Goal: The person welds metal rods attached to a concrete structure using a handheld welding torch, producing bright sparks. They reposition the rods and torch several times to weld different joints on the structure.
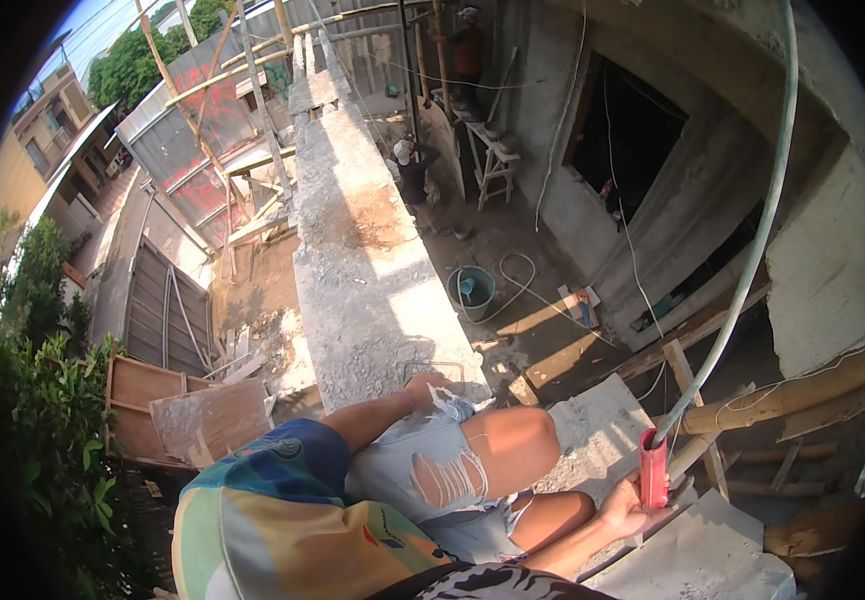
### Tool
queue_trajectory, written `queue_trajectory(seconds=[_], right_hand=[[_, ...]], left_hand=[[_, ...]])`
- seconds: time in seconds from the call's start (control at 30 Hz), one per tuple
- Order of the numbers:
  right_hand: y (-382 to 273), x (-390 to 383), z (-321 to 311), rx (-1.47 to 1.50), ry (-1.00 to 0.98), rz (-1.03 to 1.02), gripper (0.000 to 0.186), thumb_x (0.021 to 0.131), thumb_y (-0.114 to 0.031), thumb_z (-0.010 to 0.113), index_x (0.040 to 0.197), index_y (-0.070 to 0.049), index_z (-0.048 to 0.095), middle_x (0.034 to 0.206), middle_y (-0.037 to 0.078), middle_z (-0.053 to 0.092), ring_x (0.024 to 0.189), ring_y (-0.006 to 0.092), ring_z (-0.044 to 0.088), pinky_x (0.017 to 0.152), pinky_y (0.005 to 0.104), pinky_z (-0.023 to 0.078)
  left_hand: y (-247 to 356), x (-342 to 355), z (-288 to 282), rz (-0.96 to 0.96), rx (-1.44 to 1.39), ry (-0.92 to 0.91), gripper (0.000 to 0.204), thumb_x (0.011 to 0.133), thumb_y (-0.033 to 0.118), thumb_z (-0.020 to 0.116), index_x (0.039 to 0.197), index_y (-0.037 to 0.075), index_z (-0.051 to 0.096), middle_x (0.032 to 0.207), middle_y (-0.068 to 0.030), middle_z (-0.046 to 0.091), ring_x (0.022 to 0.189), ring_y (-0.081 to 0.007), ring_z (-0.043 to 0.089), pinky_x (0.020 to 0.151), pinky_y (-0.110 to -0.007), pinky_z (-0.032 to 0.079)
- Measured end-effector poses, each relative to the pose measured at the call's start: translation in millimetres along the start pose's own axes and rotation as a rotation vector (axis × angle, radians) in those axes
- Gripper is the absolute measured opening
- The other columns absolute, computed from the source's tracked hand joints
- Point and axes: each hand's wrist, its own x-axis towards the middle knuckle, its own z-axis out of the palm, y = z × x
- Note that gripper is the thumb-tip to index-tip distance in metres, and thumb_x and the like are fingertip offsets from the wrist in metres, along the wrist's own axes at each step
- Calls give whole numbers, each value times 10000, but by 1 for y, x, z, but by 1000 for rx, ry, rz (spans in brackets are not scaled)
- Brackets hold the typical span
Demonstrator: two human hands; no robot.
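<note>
My left hand (425, 389) is by my bent knee, at the near end of the rough concrete slab (377, 290). Beside it lies a thin rectangular wire loop (439, 372); its fingers are too small and unclear to show whether they grip anything. Low on the right, my right hand (624, 506) is closed around a short red tube (653, 472), held roughly upright. A long grey hose (758, 240) runs down into the tube's top. Under that hand is a dark strip-like edge I cannot make out.
Below stand a bucket (471, 290) with a looping hose and a wooden trestle (496, 170). Two people work at the back, one in a light cap (404, 152), one in an orange top (468, 52). Bamboo poles (797, 395) lie at right; leafy bushes (42, 440) grow left.
</note>
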Motion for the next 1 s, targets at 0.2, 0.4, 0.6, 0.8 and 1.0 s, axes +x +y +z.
queue_trajectory(seconds=[0.2,0.4,0.6,0.8,1.0], right_hand=[[0,-2,3,40,32,11,515,992,-413,515,1167,67,580,1153,203,653,1112,354,607,1066,549,416],[-5,-2,4,30,108,-21,533,993,-434,502,1154,69,577,1139,205,652,1104,358,606,1041,539,428],[-6,-3,4,69,55,17,547,988,-449,504,1152,67,576,1131,197,653,1109,355,601,1032,529,433],[0,-6,11,-3,33,32,518,987,-429,513,1159,54,581,1129,188,655,1101,347,605,1033,527,437],[3,-7,9,64,42,37,493,993,-405,512,1162,53,581,1128,190,657,1098,344,608,1045,532,432]], left_hand=[[13,-7,-28,-259,-215,51,340,856,331,628,1081,80,583,1020,-185,653,958,-373,636,772,-487,504],[3,-16,-62,-208,-223,323,271,924,183,550,1158,47,578,1016,-248,629,953,-421,620,757,-506,500],[-16,-18,-50,-320,-646,469,308,950,276,590,1040,-16,631,929,-200,618,830,-297,630,744,-402,501],[-4,-11,-48,-519,-986,713,429,979,386,559,911,-28,648,837,-170,650,754,-266,615,741,-395,493],[7,-23,-79,-572,-696,886,490,987,461,549,870,-4,649,710,-130,590,682,-175,572,650,-358,465]])
